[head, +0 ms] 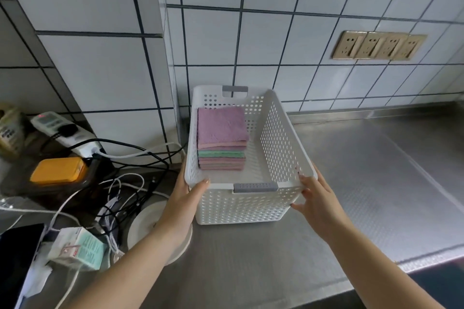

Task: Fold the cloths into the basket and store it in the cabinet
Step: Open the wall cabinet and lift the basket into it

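Observation:
A white perforated plastic basket point(276, 138) with grey handle grips stands on the steel counter near the tiled wall corner. Inside it, at the far left, lies a neat stack of folded cloths point(222, 130), purple on top, with pink and green layers below. My left hand point(187, 195) grips the basket's near left corner, thumb over the rim. My right hand point(317, 198) holds the near right corner, thumb on the rim and fingers against the front wall.
The steel counter point(364, 183) stretches to the right, with wall sockets point(379, 45) above. On the left lie tangled cables point(130, 183), a power strip point(65, 133), an orange box point(59, 170), a white plate point(148, 221) and a small carton point(79, 248).

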